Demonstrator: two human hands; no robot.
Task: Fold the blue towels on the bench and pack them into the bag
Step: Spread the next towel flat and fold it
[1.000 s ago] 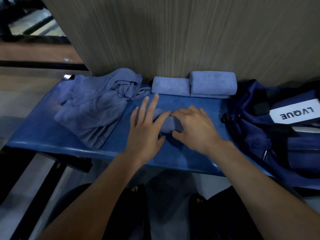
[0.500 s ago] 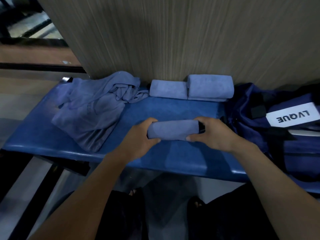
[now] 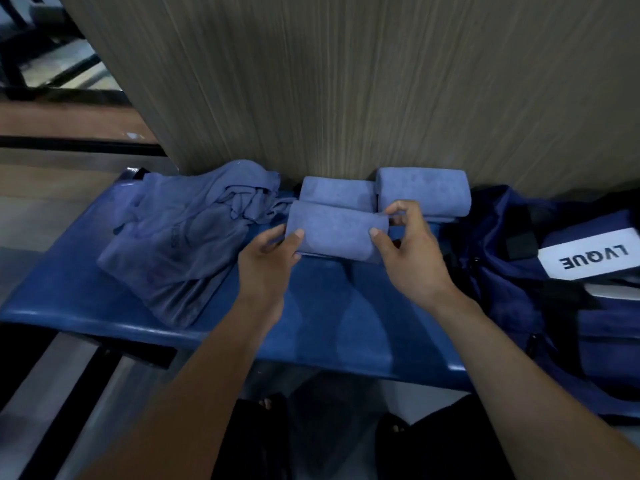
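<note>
Centre frame: left hand (image 3: 266,261) and right hand (image 3: 408,251) pinch the ends of a folded towel (image 3: 336,232) — likely keeping its folds closed — above the bench (image 3: 346,317), just before two folded towels (image 3: 422,190).

The bag (image 3: 512,271) is cut off by the right edge, and its opening cannot be made out. The near edge of the rear folded towel (image 3: 337,194), left of the bag, is covered by the held towel (image 3: 337,232). The underside of the held towel is hidden. The folds of the unfolded pile (image 3: 180,244), farther left, are blurred.
</note>
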